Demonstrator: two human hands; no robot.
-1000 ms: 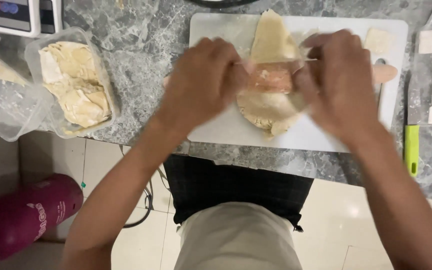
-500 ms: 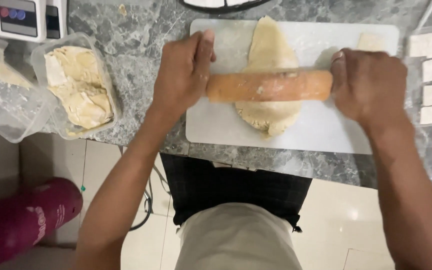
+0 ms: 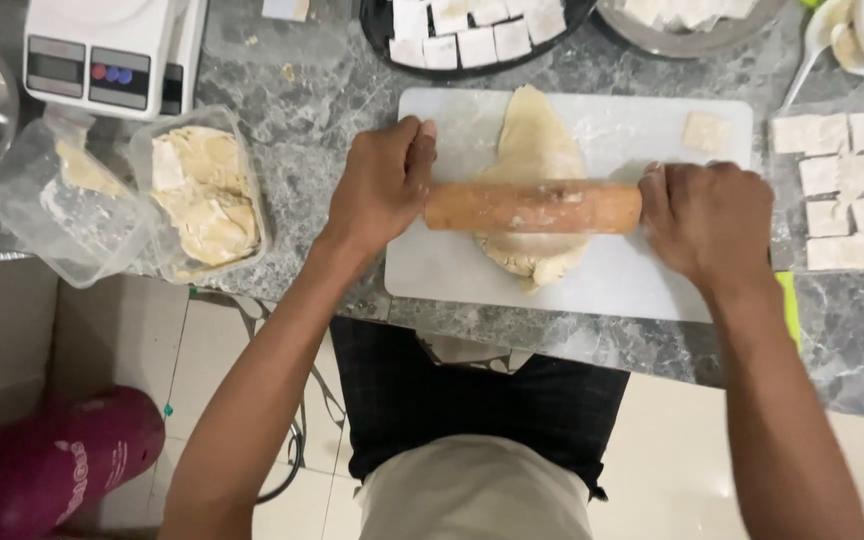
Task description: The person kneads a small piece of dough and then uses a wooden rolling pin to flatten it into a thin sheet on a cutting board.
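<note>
Dough (image 3: 537,150): on the white cutting board (image 3: 652,270), longer and flatter than a second ago.
Rolling pin (image 3: 532,207): now lying across its middle, no longer lifted.
Left hand (image 3: 380,185): my fingers wrapped round one end.
Right hand (image 3: 707,220): clamped over the other end.

Grey marble counter (image 3: 332,110) bears white board (image 3: 652,290), scale (image 3: 112,55), tubs (image 3: 207,190).

My hands cover both ends of the rolling pin (image 3: 533,207). The pin hides a band of the dough (image 3: 535,160). The top edge cuts off the dark tray (image 3: 472,62) and scale (image 3: 112,50).
</note>
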